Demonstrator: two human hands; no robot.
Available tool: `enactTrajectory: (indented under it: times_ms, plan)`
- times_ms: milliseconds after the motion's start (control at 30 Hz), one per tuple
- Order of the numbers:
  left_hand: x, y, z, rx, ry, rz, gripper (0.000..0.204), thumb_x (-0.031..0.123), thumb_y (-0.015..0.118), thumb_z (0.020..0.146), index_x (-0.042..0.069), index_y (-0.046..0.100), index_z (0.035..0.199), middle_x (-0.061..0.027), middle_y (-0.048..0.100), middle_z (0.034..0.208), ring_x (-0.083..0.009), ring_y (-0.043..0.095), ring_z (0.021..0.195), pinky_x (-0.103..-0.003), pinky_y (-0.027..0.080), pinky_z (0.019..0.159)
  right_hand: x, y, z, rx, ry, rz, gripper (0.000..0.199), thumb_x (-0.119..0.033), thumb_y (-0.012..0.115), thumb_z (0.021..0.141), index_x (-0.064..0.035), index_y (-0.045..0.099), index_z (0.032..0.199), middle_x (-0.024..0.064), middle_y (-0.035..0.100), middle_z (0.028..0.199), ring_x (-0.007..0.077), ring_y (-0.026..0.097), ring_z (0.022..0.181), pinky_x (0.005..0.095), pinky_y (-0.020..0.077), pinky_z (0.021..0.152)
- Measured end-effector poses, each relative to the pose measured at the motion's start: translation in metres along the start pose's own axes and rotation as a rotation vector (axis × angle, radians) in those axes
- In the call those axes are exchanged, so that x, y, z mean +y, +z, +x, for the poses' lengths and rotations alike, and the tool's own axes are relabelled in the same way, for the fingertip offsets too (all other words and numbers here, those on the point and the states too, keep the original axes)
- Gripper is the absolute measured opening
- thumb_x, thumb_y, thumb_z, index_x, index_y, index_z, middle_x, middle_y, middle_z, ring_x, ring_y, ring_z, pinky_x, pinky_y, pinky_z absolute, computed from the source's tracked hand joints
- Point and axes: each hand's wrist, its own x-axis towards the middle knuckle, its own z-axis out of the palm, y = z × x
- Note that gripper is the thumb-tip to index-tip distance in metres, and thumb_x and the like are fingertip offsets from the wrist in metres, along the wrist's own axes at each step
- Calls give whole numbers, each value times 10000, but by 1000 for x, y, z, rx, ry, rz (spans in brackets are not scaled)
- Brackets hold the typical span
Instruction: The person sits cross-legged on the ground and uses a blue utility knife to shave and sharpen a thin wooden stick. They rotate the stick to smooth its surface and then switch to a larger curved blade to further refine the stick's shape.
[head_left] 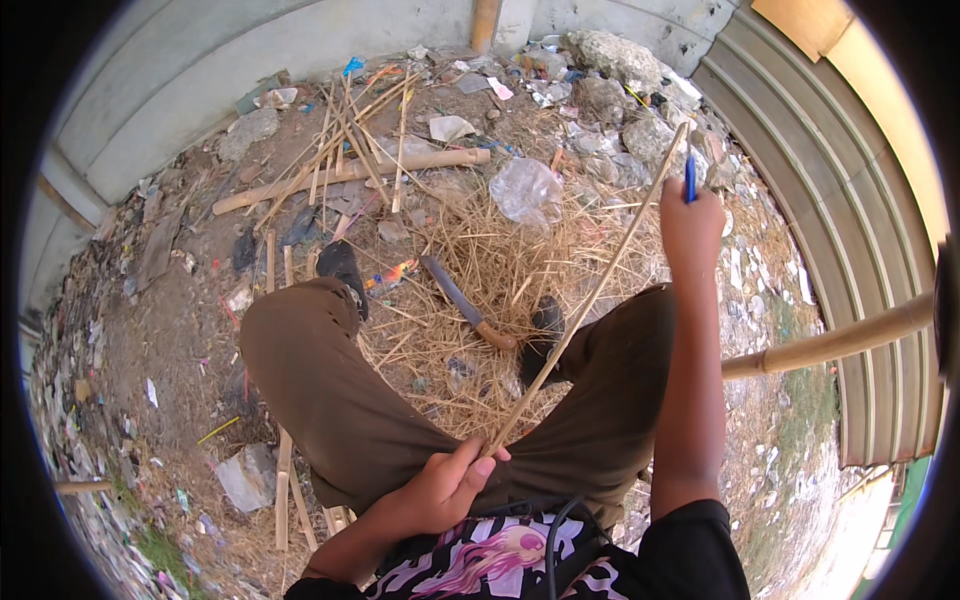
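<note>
My left hand (448, 488) is closed around the lower end of a long thin bamboo strip (598, 285), close to my lap. The strip slants up and away to the right. Raised at its far end, my right hand (692, 228) grips a blue-handled tool (690, 180) with a thin metal tip; its exact kind is too small to tell. That tip lies beside the strip's far end, and I cannot tell whether they touch. Between my feet, a machete (455, 295) with a wooden handle lies on a heap of pale shavings (500, 245).
Beyond my left foot, several split bamboo strips (325, 150) lie across a bamboo pole (350, 175). Another pole (840, 340) juts in from the right, near a corrugated metal sheet (820, 190). Rubble (610, 60) and litter lie along the concrete wall (250, 45).
</note>
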Motion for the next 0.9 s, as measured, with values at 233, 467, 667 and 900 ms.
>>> enactTrajectory:
  times_ms: [233,467,667,900]
  plan:
    - [-6,-9,-2,140,-62,-200,352,288,419,1092,-37,514,1189,53,395,646,-25,338,554,-213,296,515,20,29,-174,-526,-463,54,209,-214,664,857,-31,642,758,187,629,653,414,638,636,475,494,575]
    - [-5,-8,-1,198,-26,-134,343,267,435,1086,-42,541,1190,47,424,652,-22,361,552,-213,307,504,45,43,-228,-460,-729,111,255,-182,674,858,-79,523,679,106,559,566,324,594,494,426,463,467]
    - [-14,-6,-3,202,26,-8,321,232,456,1079,-55,548,1188,44,449,631,-23,386,536,-230,330,490,46,47,-228,-425,-790,138,285,-163,638,890,-80,520,644,100,546,546,313,571,455,416,453,443]
    - [-5,-5,-1,165,-57,27,343,224,442,1081,-47,485,1285,-83,484,650,-101,463,611,-314,420,580,46,54,-218,-254,-700,-20,320,-147,623,902,-83,517,607,95,542,523,303,560,430,410,455,438]
